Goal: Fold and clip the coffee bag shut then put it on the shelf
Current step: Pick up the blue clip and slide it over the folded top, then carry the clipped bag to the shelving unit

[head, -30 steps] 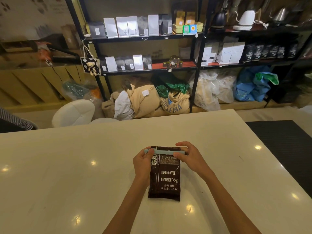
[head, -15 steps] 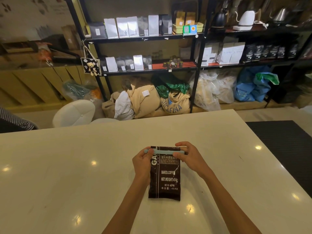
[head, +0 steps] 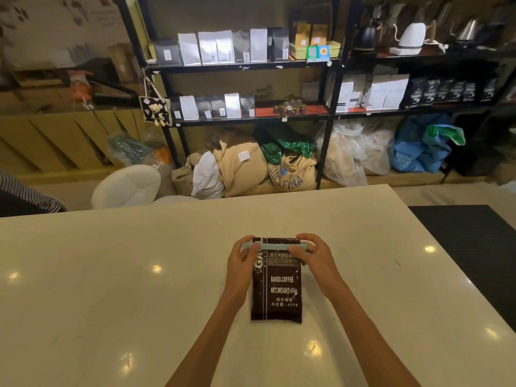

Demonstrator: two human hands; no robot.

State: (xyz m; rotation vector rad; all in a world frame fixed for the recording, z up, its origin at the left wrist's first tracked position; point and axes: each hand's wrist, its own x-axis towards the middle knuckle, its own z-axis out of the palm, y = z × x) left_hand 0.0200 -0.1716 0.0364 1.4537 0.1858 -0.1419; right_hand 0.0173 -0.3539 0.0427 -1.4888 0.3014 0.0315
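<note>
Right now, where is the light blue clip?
In the head view, the light blue clip lies across the folded top of the coffee bag on the white table, pinched between the left hand and right hand.

Glossy white table (head: 139, 289), dark brown coffee bag (head: 276, 291) lying flat near its middle

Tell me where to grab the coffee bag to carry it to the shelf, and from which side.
Grip the coffee bag across its narrow middle, below the light blue clip, coming from above. It lies flat on the white table, long sides exposed; lifting by the clip might pull it off.
</note>
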